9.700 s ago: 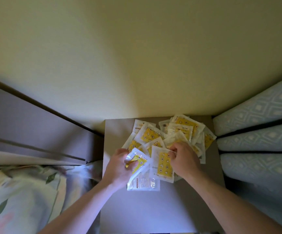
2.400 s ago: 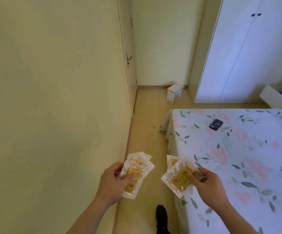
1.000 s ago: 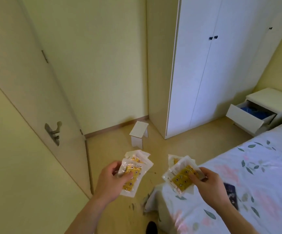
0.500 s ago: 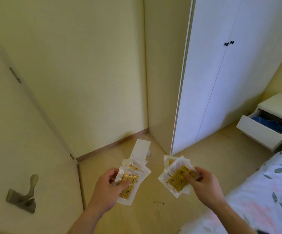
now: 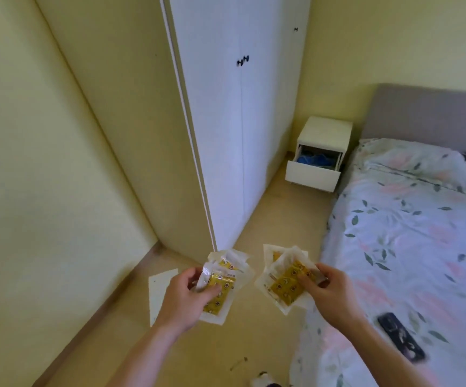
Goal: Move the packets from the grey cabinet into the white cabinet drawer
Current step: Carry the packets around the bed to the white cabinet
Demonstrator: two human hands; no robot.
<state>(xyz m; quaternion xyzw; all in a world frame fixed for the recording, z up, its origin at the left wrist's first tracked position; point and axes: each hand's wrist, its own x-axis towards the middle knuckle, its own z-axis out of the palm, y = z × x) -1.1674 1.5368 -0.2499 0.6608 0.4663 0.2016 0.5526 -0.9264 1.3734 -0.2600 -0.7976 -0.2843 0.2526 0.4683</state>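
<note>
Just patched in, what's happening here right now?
A person stands by the bed, carrying packets in both hands. The left hand grips one bunch of yellow packets, the right hand grips another bunch. Ahead, the white cabinet beside the wardrobe has its drawer pulled open, something blue inside. No packets in it yet.

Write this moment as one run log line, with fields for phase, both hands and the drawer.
phase: carrying | left hand: holds packets | right hand: holds packets | white cabinet drawer: open, ahead by bed
</note>
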